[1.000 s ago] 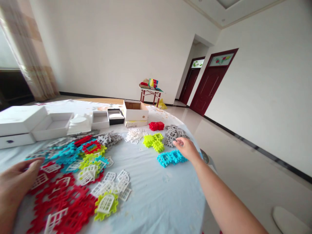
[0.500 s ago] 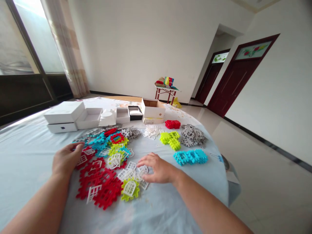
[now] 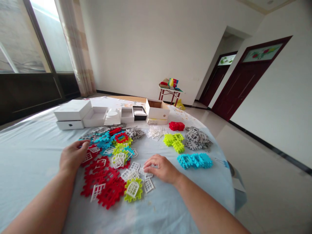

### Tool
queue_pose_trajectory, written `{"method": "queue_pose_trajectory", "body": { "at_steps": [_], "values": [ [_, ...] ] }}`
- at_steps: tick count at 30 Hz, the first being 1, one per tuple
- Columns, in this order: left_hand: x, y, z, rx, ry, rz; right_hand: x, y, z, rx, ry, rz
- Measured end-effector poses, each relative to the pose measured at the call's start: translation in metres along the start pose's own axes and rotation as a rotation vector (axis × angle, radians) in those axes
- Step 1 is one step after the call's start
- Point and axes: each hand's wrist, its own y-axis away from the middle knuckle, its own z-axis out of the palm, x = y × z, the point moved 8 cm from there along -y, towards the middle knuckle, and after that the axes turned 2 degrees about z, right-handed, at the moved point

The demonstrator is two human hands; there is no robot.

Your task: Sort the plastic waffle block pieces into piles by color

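My right hand (image 3: 162,168) is at a loose group of white lattice window pieces (image 3: 133,175), its thumb and fingers pinched together on one of them. A lime green notched building plate (image 3: 138,194) with a white arched window piece (image 3: 133,189) on it lies just in front. My left hand (image 3: 74,155) rests at the left edge of the mixed heap, fingers curled in and thumb against them; whatever they hold, if anything, is hidden. Beside it lie red notched plates (image 3: 112,191) with white window pieces on top, and blue plates (image 3: 103,139) farther back.
Sorted piles stand at right: red plates (image 3: 176,125), green plates (image 3: 174,141), grey plates (image 3: 198,139), blue plates (image 3: 195,161) and white window pieces (image 3: 155,132). White boxes (image 3: 71,112), an open tray (image 3: 96,117) and a tall open box (image 3: 157,112) line the back.
My right hand's fingers have drawn together over the white window pieces. My left hand stays by the heap. The whole view has shifted slightly, with the table appearing farther right.
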Motion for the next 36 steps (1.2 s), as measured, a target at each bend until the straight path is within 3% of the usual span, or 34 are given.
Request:
{"method": "queue_pose_trajectory", "body": {
  "at_steps": [8,14,19,22,27,30,33,36],
  "values": [
    [-0.002,0.000,0.001,-0.001,-0.001,-0.001,0.019,-0.001,0.001,-0.010,0.120,0.086],
    [-0.002,-0.001,0.001,-0.001,-0.017,-0.007,0.010,-0.005,0.010,-0.111,0.171,0.049],
    [-0.004,-0.002,0.001,-0.009,-0.018,-0.008,0.010,-0.011,0.004,-0.081,0.085,0.096],
    [-0.005,-0.003,0.000,-0.006,-0.021,-0.009,0.030,-0.026,-0.011,-0.011,-0.028,0.213],
    [-0.004,-0.005,0.001,-0.010,-0.034,-0.007,0.083,-0.065,-0.064,0.304,-0.022,0.395],
    [-0.004,-0.006,0.001,-0.016,-0.037,-0.005,0.102,-0.077,-0.085,0.435,0.026,0.466],
    [-0.004,-0.006,0.001,-0.016,-0.035,-0.005,0.095,-0.075,-0.087,0.460,0.044,0.421],
    [-0.004,-0.006,0.002,-0.017,-0.037,-0.013,0.071,-0.063,-0.072,0.396,0.051,0.304]
  ]
}}
